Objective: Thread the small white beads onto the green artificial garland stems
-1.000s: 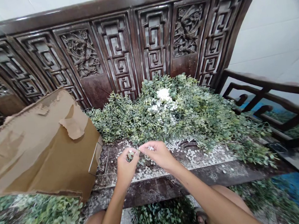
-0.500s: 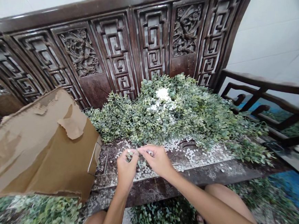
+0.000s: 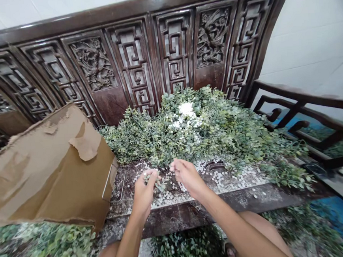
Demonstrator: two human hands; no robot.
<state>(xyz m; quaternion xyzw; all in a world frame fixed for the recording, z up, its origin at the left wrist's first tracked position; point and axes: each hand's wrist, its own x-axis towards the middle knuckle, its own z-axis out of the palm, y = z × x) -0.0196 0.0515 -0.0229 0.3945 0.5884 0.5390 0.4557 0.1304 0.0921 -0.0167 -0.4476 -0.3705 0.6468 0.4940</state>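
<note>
My left hand (image 3: 143, 192) is closed on a small green leafy sprig (image 3: 162, 184), its leaves poking out to the right of the fingers. Apart from it, my right hand (image 3: 189, 179) has thumb and fingertips pinched together; whatever they hold is too small to make out. Small white round pieces (image 3: 235, 180) lie scattered on the dark wooden bench seat (image 3: 184, 216) under and around both hands. Just beyond the hands rises a heap of green leafy sprigs (image 3: 231, 127), with a bright white pile (image 3: 187, 109) of the same sort of small pieces on top.
A torn cardboard box (image 3: 56, 173) stands at the left on the bench, with a bent metal wire (image 3: 108, 181) at its right side. Behind is a carved backrest (image 3: 136, 64); at the right, an armrest (image 3: 303, 102). More foliage (image 3: 187, 250) lies below the bench.
My right hand has pulled away from my left, moving right and slightly up toward the heap. The left hand keeps the sprig in nearly the same place.
</note>
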